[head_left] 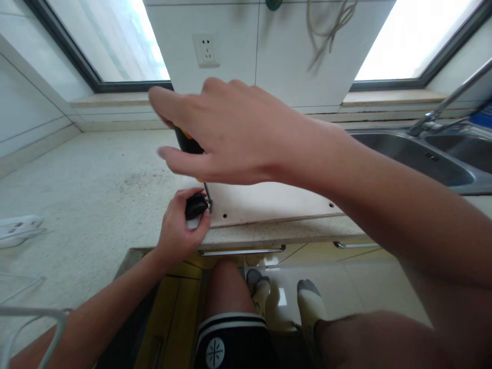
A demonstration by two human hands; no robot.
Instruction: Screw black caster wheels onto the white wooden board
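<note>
My right hand (234,136) is closed from above around the black and yellow handle of a screwdriver (188,142). Its thin shaft runs down to a small metal bracket at the corner of a white board (269,202). My left hand (184,218) pinches a black caster wheel (196,206) and holds it against that corner, beside the shaft's tip. The board lies flat on the countertop near the front edge, with small dark holes along its near side. My right hand and forearm hide the board's far part.
A steel sink (407,154) with a faucet (426,120) is at the right. A white power strip (19,228) lies at the far left. Below the counter edge are drawers with metal handles (242,251). A wall socket (206,49) and a hanging cord (332,33) are on the back wall.
</note>
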